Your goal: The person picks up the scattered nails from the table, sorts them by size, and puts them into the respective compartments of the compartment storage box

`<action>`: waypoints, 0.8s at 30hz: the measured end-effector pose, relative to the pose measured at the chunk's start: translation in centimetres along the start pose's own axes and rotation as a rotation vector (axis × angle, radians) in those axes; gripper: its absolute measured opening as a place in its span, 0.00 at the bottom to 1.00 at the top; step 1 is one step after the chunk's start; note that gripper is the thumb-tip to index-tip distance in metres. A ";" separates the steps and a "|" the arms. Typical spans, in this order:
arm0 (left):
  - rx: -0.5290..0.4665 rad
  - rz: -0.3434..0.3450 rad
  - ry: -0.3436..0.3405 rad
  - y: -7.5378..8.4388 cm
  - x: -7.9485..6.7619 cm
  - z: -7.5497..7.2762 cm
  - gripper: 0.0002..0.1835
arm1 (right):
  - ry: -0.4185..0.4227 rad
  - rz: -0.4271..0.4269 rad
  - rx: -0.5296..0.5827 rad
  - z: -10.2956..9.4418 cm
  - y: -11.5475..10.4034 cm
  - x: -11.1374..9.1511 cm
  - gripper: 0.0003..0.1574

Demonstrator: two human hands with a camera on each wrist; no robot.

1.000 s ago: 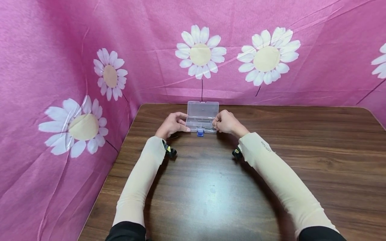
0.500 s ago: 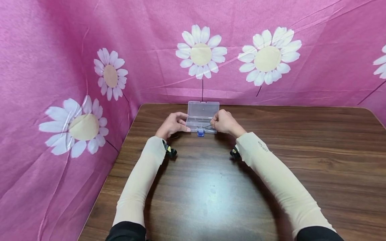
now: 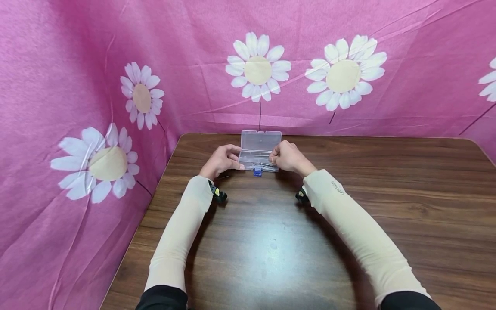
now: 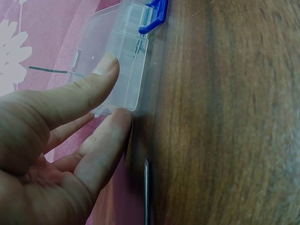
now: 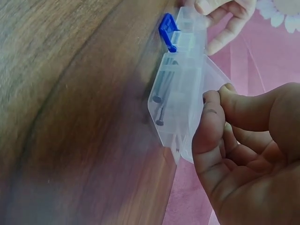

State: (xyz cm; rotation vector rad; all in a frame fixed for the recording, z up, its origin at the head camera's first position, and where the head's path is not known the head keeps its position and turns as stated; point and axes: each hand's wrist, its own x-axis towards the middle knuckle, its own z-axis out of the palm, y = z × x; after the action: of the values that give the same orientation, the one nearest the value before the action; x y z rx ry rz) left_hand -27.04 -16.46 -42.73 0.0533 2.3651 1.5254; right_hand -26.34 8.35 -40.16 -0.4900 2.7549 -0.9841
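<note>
At the table's back, a clear plastic box [image 3: 248, 160] stands with its lid [image 3: 261, 140] raised and its blue latch [image 3: 257, 172] hanging down in front. My left hand [image 3: 220, 160] grips the box's left end, thumb on the front and fingers behind and below. Several dark nails [image 5: 161, 96] lie in the front compartment, and a thin one [image 3: 261, 155] lies behind them. Over the box's right part, thumb and forefinger of my right hand [image 3: 287, 156] pinch together. A small dark bit, seemingly a nail's end, shows at those fingertips; the rest is hidden.
A loose pointed nail [image 4: 147, 192] lies on the wooden table [image 3: 248, 241] beside my left hand. Behind the table hangs a pink cloth [image 3: 201, 90] with white daisies, close to the raised lid.
My right hand has shifted slightly left over the box, and the nails by its fingertips, tilted half a second ago, now lie flatter. The left hand and the box have stayed put.
</note>
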 end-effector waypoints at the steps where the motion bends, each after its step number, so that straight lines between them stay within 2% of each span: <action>1: 0.002 0.000 0.002 0.0 0.0 0.0 0.37 | 0.002 0.004 0.011 -0.1 0.1 -0.1 0.07; 5: 0.003 0.002 0.008 0.0 -0.1 0.0 0.37 | 0.028 0.038 0.067 -0.6 0.7 -0.3 0.07; 12: 0.005 0.012 0.006 0.0 -0.1 0.1 0.37 | 0.122 0.132 0.180 -0.8 2.1 -0.7 0.07; 15: 0.016 0.008 0.007 0.2 -0.2 0.1 0.37 | 0.144 0.147 0.185 -0.5 2.6 -0.9 0.08; 19: 0.022 0.008 0.010 0.3 -0.3 0.1 0.38 | 0.139 0.162 0.159 0.0 2.9 -0.9 0.12; 24: 0.025 0.007 0.005 0.2 -0.3 0.2 0.38 | 0.086 0.197 0.234 0.6 2.8 -0.9 0.20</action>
State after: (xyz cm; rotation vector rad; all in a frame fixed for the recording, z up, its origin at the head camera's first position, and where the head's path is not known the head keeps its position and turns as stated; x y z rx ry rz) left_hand -26.76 -16.25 -42.59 0.0639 2.3910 1.5010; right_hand -26.06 10.41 -42.35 -0.1406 2.6480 -1.2806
